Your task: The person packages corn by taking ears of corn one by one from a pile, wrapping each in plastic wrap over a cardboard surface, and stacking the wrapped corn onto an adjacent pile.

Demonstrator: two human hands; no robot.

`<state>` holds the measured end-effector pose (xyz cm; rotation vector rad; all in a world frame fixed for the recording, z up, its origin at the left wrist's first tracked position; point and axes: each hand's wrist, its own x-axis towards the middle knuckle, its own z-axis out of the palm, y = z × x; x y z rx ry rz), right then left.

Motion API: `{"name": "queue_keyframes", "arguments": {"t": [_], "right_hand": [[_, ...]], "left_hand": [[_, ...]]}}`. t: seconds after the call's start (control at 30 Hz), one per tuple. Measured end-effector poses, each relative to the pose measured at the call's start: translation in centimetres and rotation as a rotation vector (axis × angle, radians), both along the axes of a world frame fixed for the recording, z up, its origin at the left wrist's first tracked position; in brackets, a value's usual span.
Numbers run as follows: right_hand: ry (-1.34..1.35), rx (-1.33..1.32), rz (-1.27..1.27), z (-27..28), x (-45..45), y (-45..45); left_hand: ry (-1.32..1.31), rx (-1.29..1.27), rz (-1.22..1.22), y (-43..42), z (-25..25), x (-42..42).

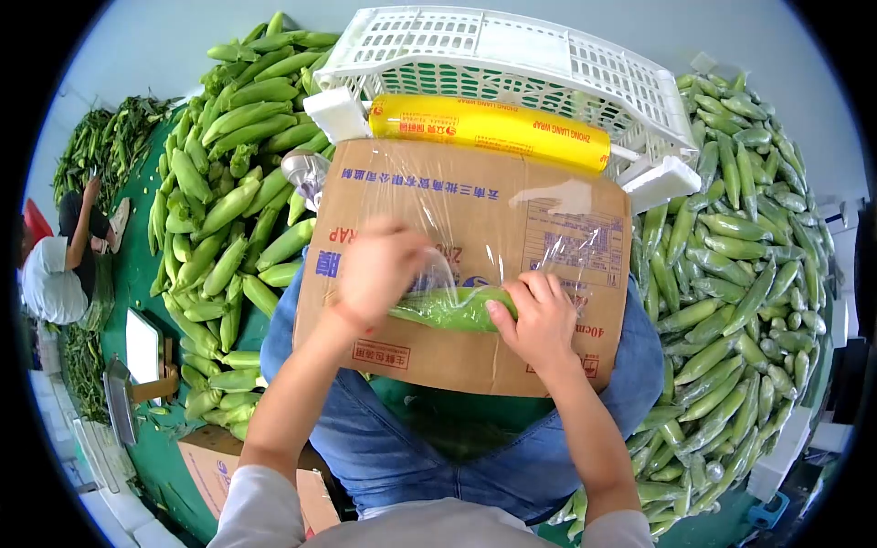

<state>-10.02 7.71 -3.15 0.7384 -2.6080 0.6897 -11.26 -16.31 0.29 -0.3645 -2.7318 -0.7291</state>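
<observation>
A green ear of corn (457, 309) in its husk lies crosswise on a cardboard box (438, 361) resting over my lap. Clear cling film (475, 215) stretches down from the roll over the box to the corn. My right hand (541, 320) grips the corn's right end, thumb and fingers around it through the film. Over the corn's left end is my left hand (379, 274), blurred by motion, its fingers curled, with a raised fold of film at the fingertips. The yellow cling film roll (489, 131) sits on a rod at the box's far edge.
A white plastic crate (512, 55) stands behind the roll. Unwrapped corn (242, 183) is heaped at left, wrapped corn (731, 274) at right. A person (59, 269) sits far left. A scale-like device (142, 352) and an open carton (247, 479) are at lower left.
</observation>
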Motion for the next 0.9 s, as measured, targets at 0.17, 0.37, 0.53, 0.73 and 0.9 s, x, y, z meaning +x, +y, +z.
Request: {"name": "queue_keyframes", "arguments": {"t": [0.17,0.37,0.53,0.73,0.9], "right_hand": [[-0.392,0.227,-0.100,1.9,-0.2,0.7],[-0.421,0.157,0.043,3.7,3.8,0.5],[0.183,0.296,0.210,2.4,-1.4,-0.3],[-0.185,0.384,0.307,2.3,-2.5,-1.5],[-0.563,0.422,0.543,4.9,7.1,-0.4]], "left_hand": [[-0.448,-0.144,-0.144,4.5,0.4,3.6],[-0.311,-0.209,-0.142,4.5,-0.9,8.7],[-0.098,-0.220,-0.201,2.9,-3.3,-5.3],[-0.416,-0.494,-0.334,4.4,-3.2,-9.1],[-0.436,-0.329,-0.334,4.2,-2.6,-8.8]]}}
